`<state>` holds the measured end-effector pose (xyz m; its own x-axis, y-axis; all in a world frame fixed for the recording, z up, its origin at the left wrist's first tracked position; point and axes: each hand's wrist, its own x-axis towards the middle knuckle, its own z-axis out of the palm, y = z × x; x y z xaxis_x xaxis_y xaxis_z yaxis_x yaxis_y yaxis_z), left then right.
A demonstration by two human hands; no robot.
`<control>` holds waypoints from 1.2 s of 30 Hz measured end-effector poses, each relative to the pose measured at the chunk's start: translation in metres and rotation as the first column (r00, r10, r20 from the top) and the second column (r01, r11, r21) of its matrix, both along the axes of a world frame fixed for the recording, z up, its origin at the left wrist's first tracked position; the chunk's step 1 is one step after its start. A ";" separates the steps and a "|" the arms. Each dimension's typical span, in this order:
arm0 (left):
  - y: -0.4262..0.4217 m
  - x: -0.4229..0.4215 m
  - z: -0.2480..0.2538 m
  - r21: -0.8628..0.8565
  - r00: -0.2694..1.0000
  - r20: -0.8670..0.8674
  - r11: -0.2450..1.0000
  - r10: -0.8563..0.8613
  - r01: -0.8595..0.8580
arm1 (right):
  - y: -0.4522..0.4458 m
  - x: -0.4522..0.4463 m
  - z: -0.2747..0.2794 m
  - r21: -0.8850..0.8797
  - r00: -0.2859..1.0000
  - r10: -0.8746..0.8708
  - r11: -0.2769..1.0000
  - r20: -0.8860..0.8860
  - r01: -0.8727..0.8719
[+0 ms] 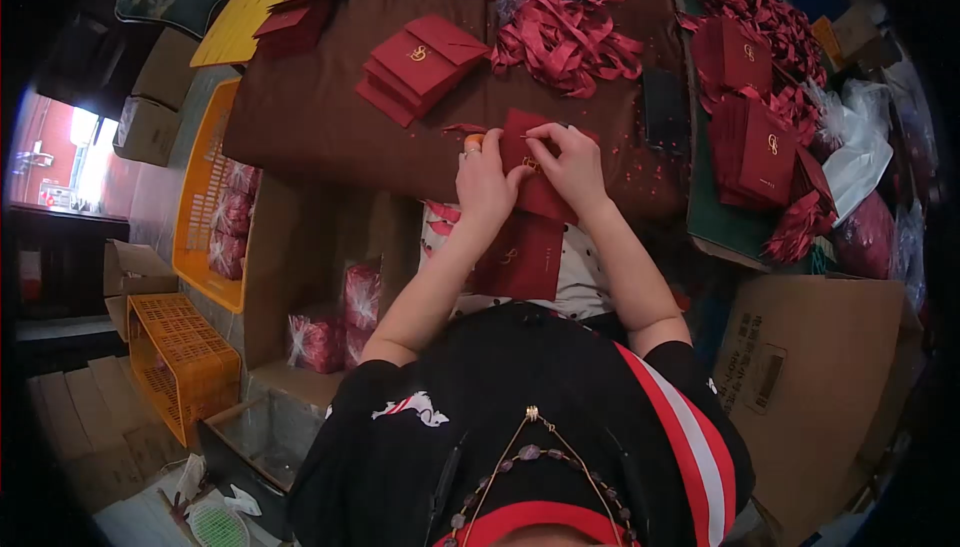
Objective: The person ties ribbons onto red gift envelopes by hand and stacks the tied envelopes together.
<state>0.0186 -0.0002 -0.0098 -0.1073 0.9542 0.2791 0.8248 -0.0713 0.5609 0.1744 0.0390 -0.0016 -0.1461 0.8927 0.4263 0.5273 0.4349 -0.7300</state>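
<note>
red pouch lies at the near edge of the brown cloth, left hand loosely open, thumb beside it, seemingly steadying it, while the right hand pinches above it, on what i can't tell.

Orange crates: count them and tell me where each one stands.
2: one crate with red bundles inside, left of the brown-covered table; another crate just below it in the view. More may be hidden.
</note>
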 end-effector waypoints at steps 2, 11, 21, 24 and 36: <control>0.004 -0.003 -0.004 0.020 0.999 0.041 1.000 -0.008 0.007 | 0.005 -0.001 -0.010 0.030 0.999 -0.013 0.999 0.029 0.012; 0.014 -0.012 -0.007 -0.015 0.879 0.476 0.998 -0.040 0.053 | 0.006 -0.006 -0.010 0.201 0.980 0.013 0.978 0.199 -0.054; 0.004 -0.002 -0.014 0.140 0.937 0.336 0.989 -0.092 0.047 | 0.003 -0.007 -0.007 0.150 0.977 0.066 0.984 0.204 -0.097; 0.001 0.000 -0.006 0.141 0.960 0.263 0.988 -0.097 0.061 | 0.004 -0.008 -0.007 0.107 0.989 0.062 0.991 0.137 -0.077; 0.021 -0.029 -0.002 -0.042 0.947 0.215 0.967 -0.238 0.253 | 0.009 0.007 -0.007 -0.112 0.994 0.098 0.989 0.047 -0.092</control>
<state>-0.0105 0.0210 -0.0113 0.0843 0.9743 0.2088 0.6524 -0.2124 0.7275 0.1814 0.0479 -0.0089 -0.2519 0.9146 0.3163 0.5260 0.4037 -0.7486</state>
